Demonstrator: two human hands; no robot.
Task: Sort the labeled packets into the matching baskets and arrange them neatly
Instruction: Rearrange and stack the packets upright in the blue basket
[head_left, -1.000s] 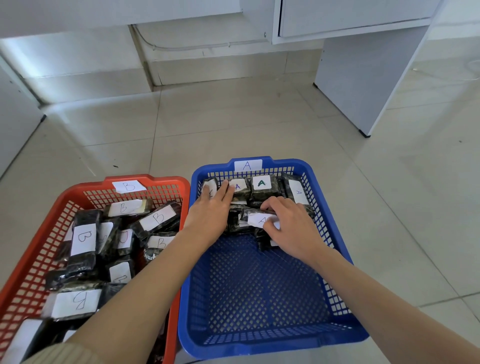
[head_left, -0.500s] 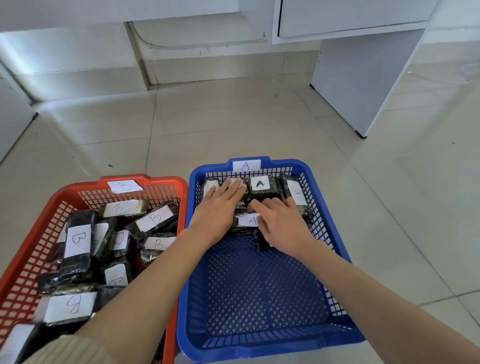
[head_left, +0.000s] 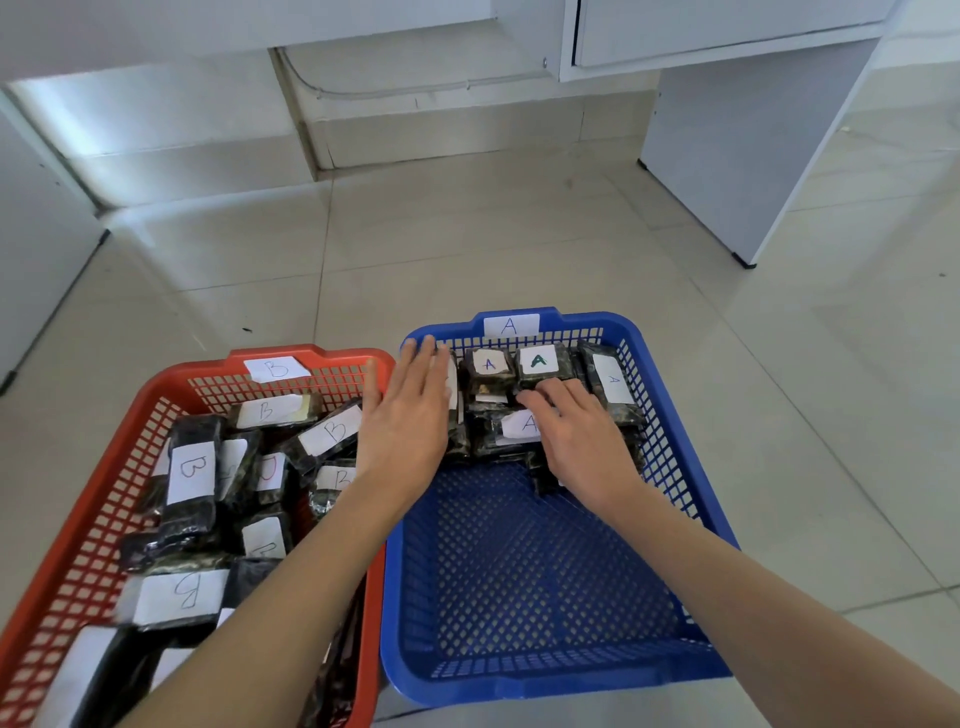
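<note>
The pale tiled floor (head_left: 467, 249) is carrying everything, with one white cabinet side panel (head_left: 727, 156) standing at its far right. Two mesh baskets are sitting side by side and touching: one red basket (head_left: 332, 353) on the left and one blue basket (head_left: 545, 686) on the right.

Two bare forearms are reaching in from the near edge. The left hand (head_left: 410, 415) is hovering flat, fingers straight and released, over the far left corner of the blue basket, where the two rims meet. The right hand (head_left: 587, 441) is lying on the packets in the blue basket, its fingers loosely extended and resting on them, grasping nothing that can be seen.

The A packets (head_left: 537, 360) are lining up along the far edge of the blue basket: five white labels are showing, one half hidden by the left hand, and a sixth dark packet is peeking from under the right palm. The B packets (head_left: 192, 473) are lying jumbled across the red basket, about ten, though overlap is preventing an exact count.

One A tag (head_left: 510, 326) is sticking to the blue far rim and one B tag (head_left: 275, 368) to the red.
</note>
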